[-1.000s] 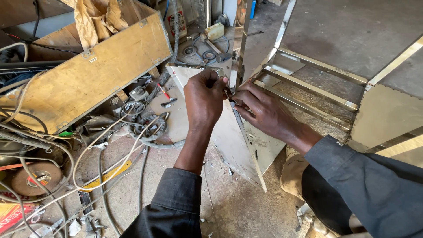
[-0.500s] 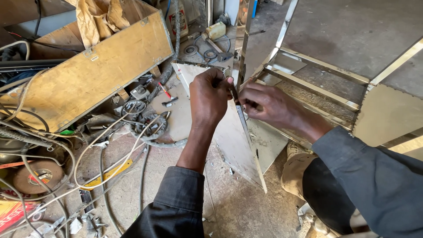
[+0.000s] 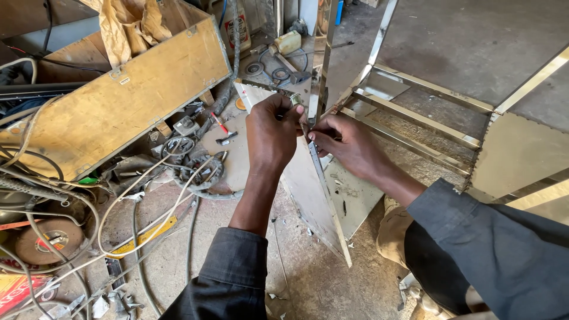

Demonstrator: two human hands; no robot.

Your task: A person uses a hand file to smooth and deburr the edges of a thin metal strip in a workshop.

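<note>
- Left hand reaches forward, fingers curled shut around a small metal piece.
- Right hand pinches one metal sheet edge, just below both fingertips.

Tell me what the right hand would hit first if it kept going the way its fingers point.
The right hand points left, toward the left hand. It would probably meet the thin metal strip pinched between them at once, then the left hand's fingers; depth is hard to judge.

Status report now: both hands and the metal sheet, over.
Left hand and right hand both pinch top edge of metal sheet. Sheet stands on edge, tilted. Cables lie left, apart.
</note>
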